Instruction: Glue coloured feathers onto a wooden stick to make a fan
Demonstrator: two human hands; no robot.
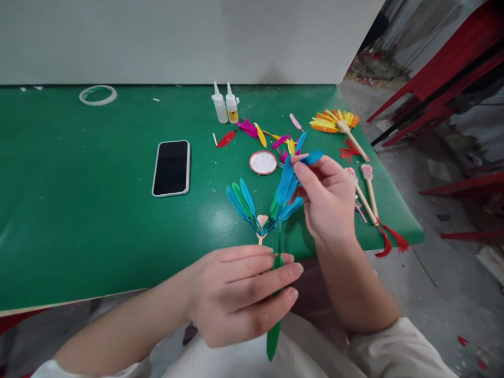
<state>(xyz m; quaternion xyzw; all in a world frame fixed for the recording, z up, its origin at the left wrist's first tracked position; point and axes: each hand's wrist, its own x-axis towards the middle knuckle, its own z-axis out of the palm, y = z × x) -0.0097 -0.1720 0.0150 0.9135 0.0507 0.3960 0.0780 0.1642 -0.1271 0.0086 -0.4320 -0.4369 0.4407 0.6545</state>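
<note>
My right hand [328, 197] is closed in a pinch on a blue feather [287, 184], above the table's near edge. My left hand [244, 294] has its fingers curled over a long green feather [273, 338], whose tip hangs below the fingers. Behind that hand, a small wooden stick [260, 239] with a pinkish head carries fanned blue and green feathers [241, 199]. Its lower end is hidden, so I cannot tell whether the left hand grips it too. A round white disc [263, 163] with a reddish rim lies just left of my right fingertips.
On the green table [79, 210] lie a phone [171, 168], a tape roll [98, 95] and loose coloured feathers [248, 127]. Two glue bottles [226, 107] stand at the back. To the right are a yellow-orange feather fan [336, 122] and wooden sticks [369, 184] with red tassels.
</note>
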